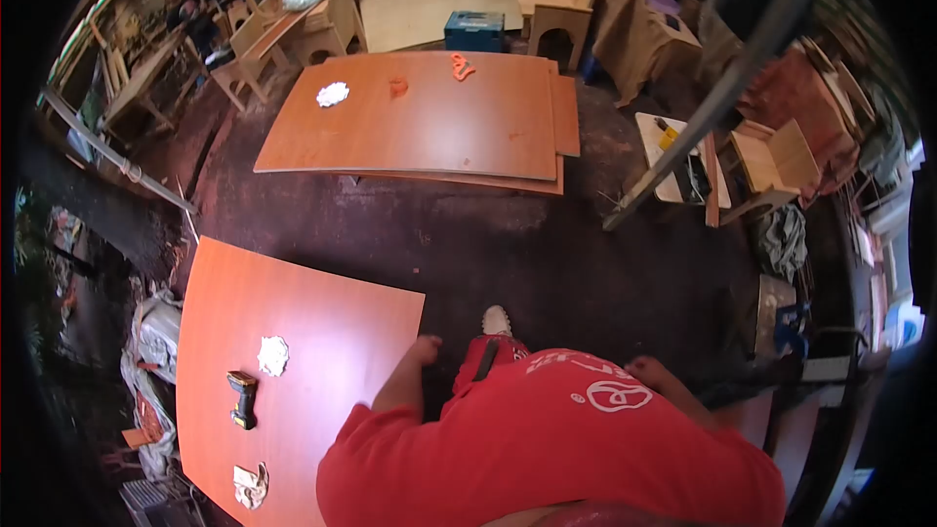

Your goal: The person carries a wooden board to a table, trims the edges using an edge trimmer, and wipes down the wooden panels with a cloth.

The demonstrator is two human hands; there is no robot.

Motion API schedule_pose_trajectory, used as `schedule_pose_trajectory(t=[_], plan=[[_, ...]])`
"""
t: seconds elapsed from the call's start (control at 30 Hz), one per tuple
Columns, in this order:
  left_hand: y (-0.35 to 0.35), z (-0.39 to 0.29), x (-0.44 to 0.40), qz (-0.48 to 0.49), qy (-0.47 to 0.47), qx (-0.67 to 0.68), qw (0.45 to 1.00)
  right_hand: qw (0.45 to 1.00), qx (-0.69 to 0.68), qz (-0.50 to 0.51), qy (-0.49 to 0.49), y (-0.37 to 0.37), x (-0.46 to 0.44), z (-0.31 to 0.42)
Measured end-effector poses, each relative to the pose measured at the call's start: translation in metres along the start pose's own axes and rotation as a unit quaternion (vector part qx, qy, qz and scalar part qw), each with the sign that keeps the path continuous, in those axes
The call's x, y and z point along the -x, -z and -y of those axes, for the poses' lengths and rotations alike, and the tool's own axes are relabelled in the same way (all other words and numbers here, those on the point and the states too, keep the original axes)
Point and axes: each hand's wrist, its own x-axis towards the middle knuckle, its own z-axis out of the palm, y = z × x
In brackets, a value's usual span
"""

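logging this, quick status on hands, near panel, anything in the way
Left hand by near panel, contact unclear. Right hand beside red shirt, grip unclear. On panel, possibly in the way: power tool, two crumpled pale pieces.

No word legible. Red shirt: white rounded logo, small circled mark beside it; nearby lettering unreadable. Teal box: pale lettering, too small to read.
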Motion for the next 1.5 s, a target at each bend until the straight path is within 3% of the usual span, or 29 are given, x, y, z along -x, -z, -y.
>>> schedule_pose_trajectory(t=[0.07,0.1,0.13,0.17,0.23,0.27,0.37,0.43,0.5,0.57,0.63,0.7,0.77,0.83,0.93,1.0,1.03,1.1,1.17,1.23,1.3,1.4,1.43,1.5], plan=[[0.044,-0.057,-0.058,-0.045,-0.055,-0.016,0.997,0.997,0.065,0.029,-0.002,0.028,-0.017,-0.035],[0.062,-0.078,-0.081,-0.067,-0.096,-0.039,0.992,0.998,0.009,0.014,-0.058,0.047,-0.014,-0.025],[0.084,-0.107,-0.097,-0.076,-0.094,0.021,0.992,0.992,-0.047,-0.001,-0.114,0.063,-0.013,-0.017],[0.107,-0.139,-0.106,-0.087,-0.091,0.079,0.989,0.993,-0.044,0.007,-0.110,0.069,-0.032,-0.020],[0.138,-0.182,-0.128,-0.100,-0.107,0.187,0.971,0.977,-0.147,-0.036,-0.152,0.076,-0.085,-0.067],[0.150,-0.192,-0.135,-0.103,-0.102,0.189,0.971,0.992,0.005,-0.009,-0.123,0.106,-0.093,-0.033],[0.163,-0.199,-0.166,-0.144,-0.073,0.235,0.959,0.996,0.005,-0.012,-0.085,0.168,-0.143,0.053],[0.150,-0.159,-0.188,-0.194,-0.021,0.202,0.960,0.997,0.059,0.047,0.013,0.210,-0.226,0.073],[0.146,-0.150,-0.166,-0.188,0.031,0.191,0.963,0.999,0.019,0.042,-0.008,0.258,-0.295,0.127],[0.132,-0.155,-0.142,-0.229,0.147,0.111,0.956,0.991,-0.052,0.109,0.051,0.302,-0.401,0.156],[0.112,-0.161,-0.123,-0.260,0.221,0.145,0.929,0.984,-0.097,0.119,0.089,0.342,-0.450,0.232],[0.085,-0.196,-0.105,-0.346,0.307,0.245,0.852,0.982,-0.077,0.139,0.105,0.376,-0.511,0.278],[0.066,-0.239,-0.098,-0.365,0.335,0.331,0.803,0.981,-0.052,0.155,0.105,0.406,-0.541,0.316],[0.060,-0.279,-0.100,-0.332,0.372,0.295,0.815,0.980,-0.030,0.163,0.113,0.438,-0.573,0.343],[0.074,-0.306,-0.100,-0.326,0.359,0.249,0.838,0.973,0.056,0.186,0.121,0.474,-0.610,0.347],[0.092,-0.311,-0.093,-0.399,0.323,0.304,0.803,0.974,0.096,0.164,0.124,0.491,-0.631,0.329],[0.097,-0.316,-0.089,-0.391,0.328,0.299,0.806,0.975,0.093,0.168,0.114,0.501,-0.642,0.314],[0.115,-0.328,-0.089,-0.437,0.274,0.416,0.749,0.943,0.272,0.158,0.105,0.516,-0.667,0.298],[0.117,-0.333,-0.094,-0.438,0.282,0.430,0.738,0.921,0.316,0.162,0.159,0.531,-0.676,0.291],[0.085,-0.312,-0.111,-0.429,0.299,0.420,0.741,0.953,0.251,0.138,0.101,0.542,-0.652,0.300],[0.035,-0.285,-0.137,-0.424,0.257,0.365,0.788,0.975,0.181,0.116,0.049,0.561,-0.631,0.315],[0.014,-0.335,-0.192,-0.319,0.270,0.481,0.770,0.969,0.213,0.123,0.005,0.593,-0.636,0.326],[0.009,-0.354,-0.210,-0.295,0.253,0.479,0.787,0.969,0.213,0.127,0.003,0.601,-0.643,0.326],[0.017,-0.404,-0.244,-0.270,0.281,0.509,0.768,0.958,0.263,0.114,-0.019,0.620,-0.673,0.334]])
